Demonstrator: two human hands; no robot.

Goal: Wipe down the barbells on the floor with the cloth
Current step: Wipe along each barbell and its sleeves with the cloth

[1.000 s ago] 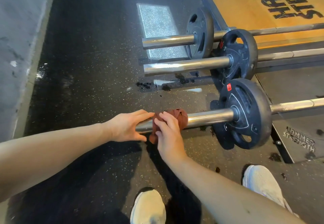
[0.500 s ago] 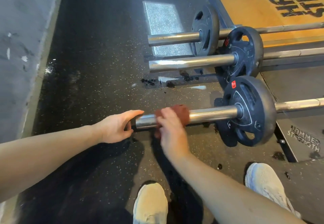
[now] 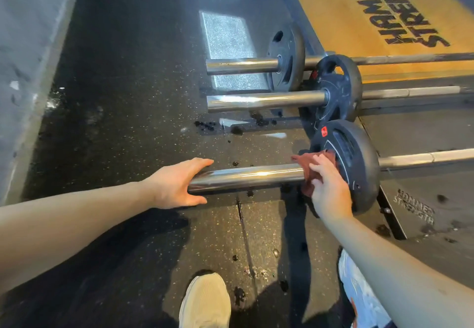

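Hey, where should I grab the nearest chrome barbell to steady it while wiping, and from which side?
Take the bare left end of the nearest barbell's smooth chrome sleeve, from above, where the left hand rests. It lies level; the black weight plate and the right hand holding the dark red cloth fill the other end.

- Three barbells: nearest barbell (image 3: 246,176), middle barbell (image 3: 264,100), far barbell (image 3: 241,66).
- Three black plates: near plate (image 3: 359,163), middle plate (image 3: 341,89), far plate (image 3: 287,58).
- One red-brown cloth (image 3: 310,166).
- Two hands: left hand (image 3: 177,186), right hand (image 3: 329,189).
- Two pale shoes: left shoe (image 3: 205,299), right shoe (image 3: 359,294).
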